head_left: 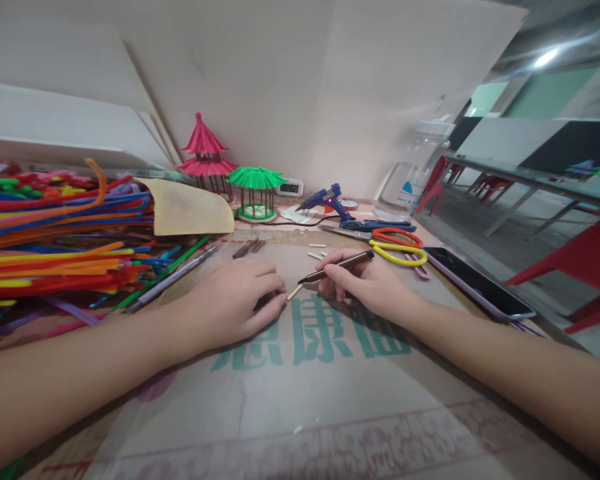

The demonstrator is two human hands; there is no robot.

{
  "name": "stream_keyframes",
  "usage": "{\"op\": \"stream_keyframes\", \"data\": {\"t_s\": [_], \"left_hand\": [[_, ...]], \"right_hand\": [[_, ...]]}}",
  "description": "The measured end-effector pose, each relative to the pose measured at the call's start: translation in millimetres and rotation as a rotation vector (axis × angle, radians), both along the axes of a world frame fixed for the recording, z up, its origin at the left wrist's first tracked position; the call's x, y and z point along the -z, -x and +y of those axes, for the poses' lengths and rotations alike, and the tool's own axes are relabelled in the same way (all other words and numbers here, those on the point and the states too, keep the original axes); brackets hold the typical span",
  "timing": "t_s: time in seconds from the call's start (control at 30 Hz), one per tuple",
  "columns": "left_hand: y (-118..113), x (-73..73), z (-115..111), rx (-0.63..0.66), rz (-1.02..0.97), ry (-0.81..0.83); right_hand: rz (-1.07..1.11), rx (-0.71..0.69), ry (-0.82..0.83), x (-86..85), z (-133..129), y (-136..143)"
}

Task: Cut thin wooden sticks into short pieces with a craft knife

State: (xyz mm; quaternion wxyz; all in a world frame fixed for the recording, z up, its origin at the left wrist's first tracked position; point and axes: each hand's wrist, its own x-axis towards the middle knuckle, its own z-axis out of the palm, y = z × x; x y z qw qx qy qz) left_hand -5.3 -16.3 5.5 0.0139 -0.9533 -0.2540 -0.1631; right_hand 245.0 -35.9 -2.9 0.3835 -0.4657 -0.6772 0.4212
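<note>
My right hand [363, 280] is closed round a dark brown marker [337, 267], whose tip points left and down at a short pale stick [295, 292]. My left hand [247, 293] rests on the printed sheet [300, 400], its curled fingertips at the left end of that stick, pinching it. More pale sticks [316, 255] lie just beyond the marker. Several short brown sticks [250, 248] are on the sheet beyond my left hand.
Bundled coloured pipe cleaners [55, 233] fill the left side. Along the back stand a pink pagoda [207, 160], a green-roofed pavilion [257, 190], a blue glue gun [327, 200] and a water bottle [413, 173]. Scissors [395, 247] and a phone [477, 283] lie at right.
</note>
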Motion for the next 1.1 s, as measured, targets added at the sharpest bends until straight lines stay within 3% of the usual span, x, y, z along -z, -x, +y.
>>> {"op": "stream_keyframes", "data": {"t_s": [0.3,0.57,1.1], "left_hand": [[2.1,5.8,2.0,0.156,-0.026,0.06],[1.1,0.5,1.3,0.265,0.007,0.068],[1.6,2.4,1.5,0.194,0.034,0.117]], "right_hand": [[0.01,-0.007,-0.038,0.8,0.1,-0.7],[-0.005,-0.007,-0.056,1.9,1.2,-1.9],[0.053,0.026,-0.065,2.3,-0.8,0.4]]}}
